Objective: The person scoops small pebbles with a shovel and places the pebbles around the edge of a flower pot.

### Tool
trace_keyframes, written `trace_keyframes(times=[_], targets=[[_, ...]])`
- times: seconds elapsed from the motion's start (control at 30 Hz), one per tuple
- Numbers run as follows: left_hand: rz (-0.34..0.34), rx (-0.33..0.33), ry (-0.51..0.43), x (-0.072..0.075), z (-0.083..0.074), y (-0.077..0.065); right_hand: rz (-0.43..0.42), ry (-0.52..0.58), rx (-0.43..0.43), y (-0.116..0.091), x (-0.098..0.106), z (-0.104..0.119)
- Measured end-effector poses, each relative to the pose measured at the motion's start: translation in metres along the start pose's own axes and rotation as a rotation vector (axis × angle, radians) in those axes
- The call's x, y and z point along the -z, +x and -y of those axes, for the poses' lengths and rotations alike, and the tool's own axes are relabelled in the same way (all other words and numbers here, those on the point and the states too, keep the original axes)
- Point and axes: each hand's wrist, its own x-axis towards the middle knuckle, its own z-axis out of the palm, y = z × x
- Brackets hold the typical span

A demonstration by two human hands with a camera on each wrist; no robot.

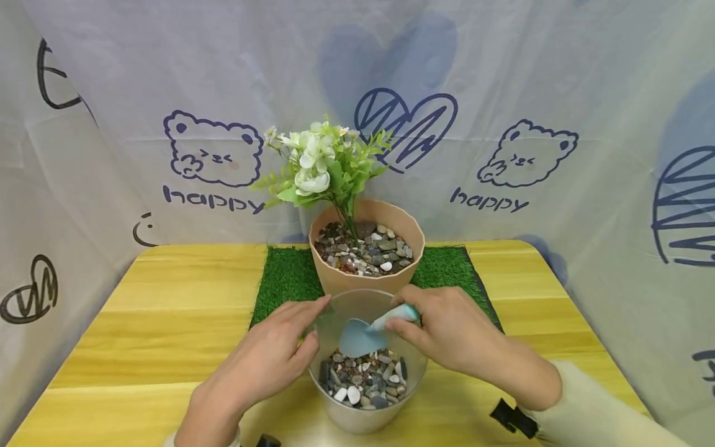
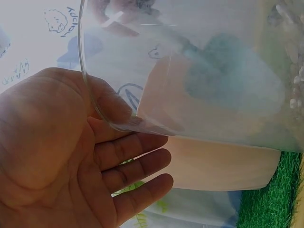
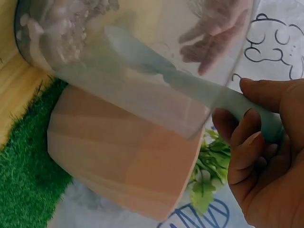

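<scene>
A clear plastic bucket with small pebbles in its bottom stands at the front middle of the table. My left hand is at its left rim, thumb and index fingertip right at the edge; the left wrist view shows the other fingers stretched out beside the wall. With my right hand I grip the pale handle of a small blue garden trowel. Its blade is inside the bucket, tilted down over the pebbles. Through the clear wall, the right wrist view also shows the trowel.
Right behind the bucket, a peach flowerpot holds pebbles and white flowers with green leaves. The pot stands on a green turf mat on the wooden table. Printed cloth hangs around the back and sides.
</scene>
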Motion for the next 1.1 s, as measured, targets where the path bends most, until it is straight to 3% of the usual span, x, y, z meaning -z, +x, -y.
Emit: trace_keyframes(times=[0.23, 0.43, 0.7, 0.83, 1.1], targets=[[0.009, 0.014, -0.010, 0.001, 0.001, -0.002, 0.031, -0.037, 0.021, 0.008, -0.019, 0.002], [0.006, 0.002, -0.021, 0.002, 0.001, -0.001, 0.073, -0.002, 0.059, 0.011, -0.028, 0.006], [0.006, 0.000, -0.020, 0.000, 0.001, 0.000, 0.109, 0.003, 0.142, 0.011, -0.014, 0.004], [0.008, 0.000, -0.010, 0.000, 0.001, 0.000, 0.069, -0.036, 0.141, 0.010, -0.008, 0.002], [0.011, 0.011, -0.015, 0.000, 0.001, 0.000, -0.009, -0.152, 0.186, 0.009, -0.024, -0.001]])
